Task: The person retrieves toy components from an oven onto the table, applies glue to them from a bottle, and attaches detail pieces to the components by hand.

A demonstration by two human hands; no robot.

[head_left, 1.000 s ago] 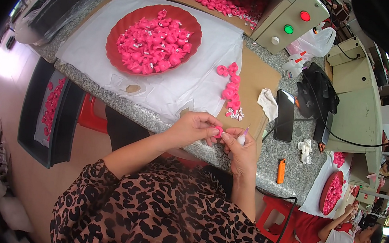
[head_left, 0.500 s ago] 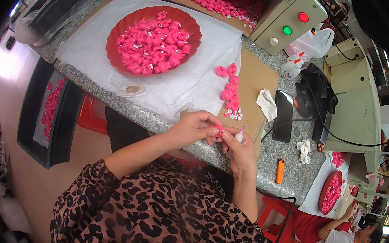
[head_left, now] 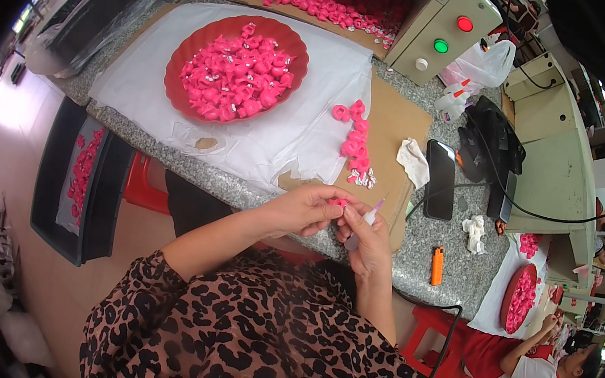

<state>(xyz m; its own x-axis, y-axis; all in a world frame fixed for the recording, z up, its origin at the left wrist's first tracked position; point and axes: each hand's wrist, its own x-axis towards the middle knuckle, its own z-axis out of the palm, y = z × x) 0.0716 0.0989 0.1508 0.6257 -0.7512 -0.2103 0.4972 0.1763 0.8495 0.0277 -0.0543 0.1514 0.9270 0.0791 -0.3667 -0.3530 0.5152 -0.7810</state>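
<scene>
A small pink piece (head_left: pixel 338 203) is pinched between the fingertips of my left hand (head_left: pixel 308 209), above the table's front edge. My right hand (head_left: pixel 371 243) meets it there, its fingertips at the piece, and also grips a small white glue bottle (head_left: pixel 367 218) with a thin purplish tip pointing up and away. Just beyond the hands, a column of pink pieces (head_left: pixel 355 144) lies on brown cardboard (head_left: pixel 400 118), with a little heap of small white-and-silver bits (head_left: pixel 364 178) at its near end. A red scalloped bowl (head_left: pixel 174 89) heaped with similar pink pieces stands farther left on white paper.
A phone (head_left: pixel 440 180), a crumpled cloth (head_left: pixel 413 162) and an orange lighter (head_left: pixel 437 266) lie to the right. Behind is a box-like machine (head_left: pixel 446 21) with pink pieces inside. A dark bin (head_left: pixel 105 199) stands left; a co-worker (head_left: pixel 519 363) sits at far right.
Both hands stay together at the pink piece, with fingers slightly shifted. The glue bottle has turned a little in my right hand, and more of its body shows. The whole view has shifted slightly.
</scene>
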